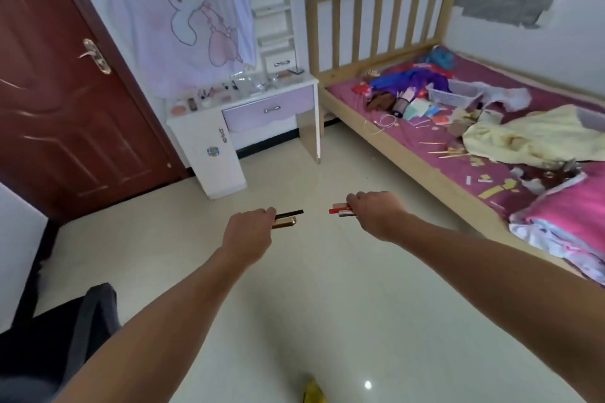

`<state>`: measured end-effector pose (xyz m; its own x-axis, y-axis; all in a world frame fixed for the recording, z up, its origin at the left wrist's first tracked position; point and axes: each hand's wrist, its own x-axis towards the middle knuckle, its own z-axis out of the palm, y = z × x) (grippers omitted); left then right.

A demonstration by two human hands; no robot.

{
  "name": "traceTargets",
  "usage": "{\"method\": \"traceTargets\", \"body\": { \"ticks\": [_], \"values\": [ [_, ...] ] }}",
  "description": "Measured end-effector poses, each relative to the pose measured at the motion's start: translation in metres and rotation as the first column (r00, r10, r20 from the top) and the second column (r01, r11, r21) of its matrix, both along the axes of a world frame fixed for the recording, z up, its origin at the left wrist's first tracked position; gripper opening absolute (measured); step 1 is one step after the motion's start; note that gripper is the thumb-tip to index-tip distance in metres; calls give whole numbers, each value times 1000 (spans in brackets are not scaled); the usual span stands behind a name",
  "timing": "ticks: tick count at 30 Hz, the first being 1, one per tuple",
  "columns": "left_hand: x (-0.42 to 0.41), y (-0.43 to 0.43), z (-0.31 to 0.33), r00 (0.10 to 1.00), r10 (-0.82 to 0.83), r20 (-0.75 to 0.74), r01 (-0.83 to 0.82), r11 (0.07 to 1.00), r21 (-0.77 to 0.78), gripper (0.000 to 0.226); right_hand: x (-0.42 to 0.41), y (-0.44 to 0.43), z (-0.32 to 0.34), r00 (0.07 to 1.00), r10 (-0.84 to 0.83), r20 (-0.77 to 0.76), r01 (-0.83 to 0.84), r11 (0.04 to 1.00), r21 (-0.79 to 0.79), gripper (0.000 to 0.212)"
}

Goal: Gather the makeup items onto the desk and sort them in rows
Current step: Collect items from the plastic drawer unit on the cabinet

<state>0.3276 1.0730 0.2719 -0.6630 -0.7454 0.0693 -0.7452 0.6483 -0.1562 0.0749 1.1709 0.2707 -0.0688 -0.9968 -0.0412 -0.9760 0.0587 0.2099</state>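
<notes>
Makeup sticks are bunched loosely in each fist, left hand (250, 228) closed on a gold tube (285, 223) and black pencil (289, 213), right hand (376, 211) clutching red-and-white sticks (340, 210), so one could slip to the floor (294, 304) before the far, already cluttered desk (248, 98).

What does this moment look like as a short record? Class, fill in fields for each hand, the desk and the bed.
left hand: closed on a gold tube and a thin black stick
right hand: closed on small red and white sticks
desk: white and lilac, small items on top
bed: cluttered, white basket on it
</notes>
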Motion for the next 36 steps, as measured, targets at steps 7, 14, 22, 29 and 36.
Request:
{"method": "traceTargets", "body": {
  "ticks": [7, 14, 22, 29, 36],
  "values": [
    [-48, -154, 32, 1000, -31, 2, 31, 999, -39, 18, -38, -145, 18, 999, -3, 32, 4, 999, -34, 26],
    [-115, -288, 14, 998, -57, 34, 57, 998, -5, 18, -113, -288, -9, 1000, 23, 4, -23, 1000, -7, 26],
    [-189, -471, 21, 990, 117, -79, -116, 993, 22, 20, -209, -502, -10, 995, 102, 1, -101, 989, -107, 21],
    [-200, -584, 4, 953, 291, -78, -282, 953, 108, 17, -234, -656, 2, 982, 188, -6, -188, 979, -83, 10],
    [-201, -736, -27, 925, 374, -70, -360, 920, 157, 19, -225, -816, -36, 962, 270, 42, -269, 963, -29, 9]
  ]
}}
